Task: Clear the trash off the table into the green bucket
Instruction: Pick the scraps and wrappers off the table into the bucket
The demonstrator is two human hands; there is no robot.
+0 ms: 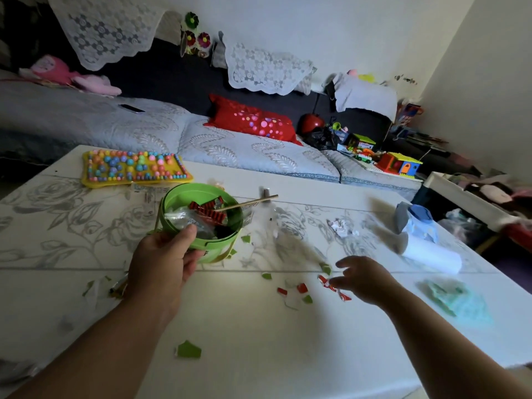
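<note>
Left hand: our left hand (164,260) has its grip clenched on the near rim of the green bucket (201,223), thumb hooked over the edge, so we judge it is there to steady the bucket and keep it close to the mess.
Bucket: it stands on the desk (259,341), left of the middle, mouth up; wrappers, clear plastic and a thin wooden stick (247,203) leaning over its far rim are already inside.
Right hand: our right hand (364,279) reaches low over the desk with fingers spread; the picture is smeared there, so we cannot tell whether the grip has closed on anything.
Red scraps: the red-and-white wrapper bits (334,287) lie right at those fingertips, which is likely why the hand is there.
Green scraps: small green pieces (188,349) are scattered between us and the bucket, with more beside the bucket's base.
Farther trash: a crumpled wrapper (341,226) and a white paper roll (429,251) lie well to the right.
Progress: we judge the job partly done, since plenty of scraps are still on the desk.
</note>
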